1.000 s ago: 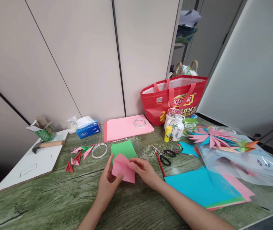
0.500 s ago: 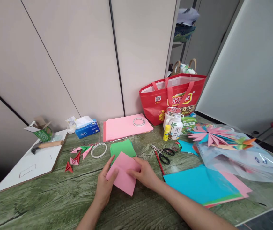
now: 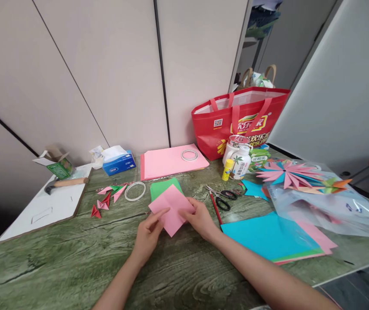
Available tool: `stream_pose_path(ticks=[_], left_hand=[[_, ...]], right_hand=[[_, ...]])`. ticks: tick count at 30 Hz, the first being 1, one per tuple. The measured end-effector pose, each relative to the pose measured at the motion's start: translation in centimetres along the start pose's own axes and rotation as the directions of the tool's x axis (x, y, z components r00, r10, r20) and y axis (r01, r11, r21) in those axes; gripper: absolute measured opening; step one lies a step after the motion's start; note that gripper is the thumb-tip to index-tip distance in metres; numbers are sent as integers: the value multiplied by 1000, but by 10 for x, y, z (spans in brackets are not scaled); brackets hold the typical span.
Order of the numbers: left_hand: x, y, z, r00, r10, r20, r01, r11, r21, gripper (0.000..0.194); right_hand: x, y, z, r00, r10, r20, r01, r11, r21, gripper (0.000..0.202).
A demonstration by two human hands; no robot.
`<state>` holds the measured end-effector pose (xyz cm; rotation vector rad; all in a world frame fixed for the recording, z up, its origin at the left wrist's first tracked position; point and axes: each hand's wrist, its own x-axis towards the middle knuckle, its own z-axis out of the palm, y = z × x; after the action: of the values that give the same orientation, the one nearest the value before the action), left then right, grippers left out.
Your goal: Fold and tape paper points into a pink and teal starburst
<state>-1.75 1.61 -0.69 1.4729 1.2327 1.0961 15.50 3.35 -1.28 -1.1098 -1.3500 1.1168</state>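
A square of pink paper [image 3: 171, 202] with faint creases is held between my two hands, one corner pointing toward me. My left hand [image 3: 150, 230] pinches its left lower edge, fingers on top. At the right corner my right hand [image 3: 200, 218] grips it with thumb on top and fingers beneath. Just behind the pink sheet, partly covered by it, lies a stack of green paper squares [image 3: 165, 186]. Small folded paper pieces [image 3: 105, 201] in red, pink and green rest to the left, beside a roll of double-sided tape [image 3: 135, 191].
Scissors [image 3: 222, 199] and a red pencil [image 3: 216, 208] lie right of my hands, near blue paper sheets [image 3: 268, 237]. Behind stand a glue stick [image 3: 227, 169], a white bottle [image 3: 241, 162] and a red bag [image 3: 210, 133]. A hammer [image 3: 64, 184] lies on a white board at left.
The pink paper has turned so that its corners point toward and away from me. My left hand has shifted along its lower left edge. The camera view has moved slightly.
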Motion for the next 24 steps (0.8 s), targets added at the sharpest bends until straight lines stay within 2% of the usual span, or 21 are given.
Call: stream_pose_path(ticks=[4, 7, 11, 13, 16, 19, 22, 24], left_hand=[[2, -8, 1, 996, -86, 16, 87, 981, -171, 40], [1, -4, 3, 988, -144, 49, 152, 942, -298, 40], [0, 5, 4, 978, -189, 83, 206, 873, -442, 37], [-1, 9, 3, 978, -193, 85, 210, 859, -467, 36], [-1, 13, 1, 976, -162, 145, 211, 867, -451, 42], [-2, 17, -1, 958, -98, 271, 200, 903, -381, 52], [-3, 21, -1, 942, -42, 334, 137, 954, -267, 50], [-4, 22, 0, 938, -35, 344, 98, 981, -169, 45]], right_hand=[[-1, -1, -3, 999, 5, 41, -3, 999, -49, 17], [-3, -2, -4, 998, 3, 66, 1, 999, -51, 21], [-4, 2, -2, 996, 40, 79, -46, 995, 88, 37], [-4, 3, -2, 996, 49, 80, -58, 991, 122, 37], [-4, 0, -3, 999, 4, 50, -8, 995, 96, 36], [-3, -5, -7, 998, -67, 16, 67, 997, 32, 31], [-1, -6, -10, 994, -109, 2, 108, 992, -64, 19], [1, -5, -11, 996, -91, -2, 91, 993, -71, 19]])
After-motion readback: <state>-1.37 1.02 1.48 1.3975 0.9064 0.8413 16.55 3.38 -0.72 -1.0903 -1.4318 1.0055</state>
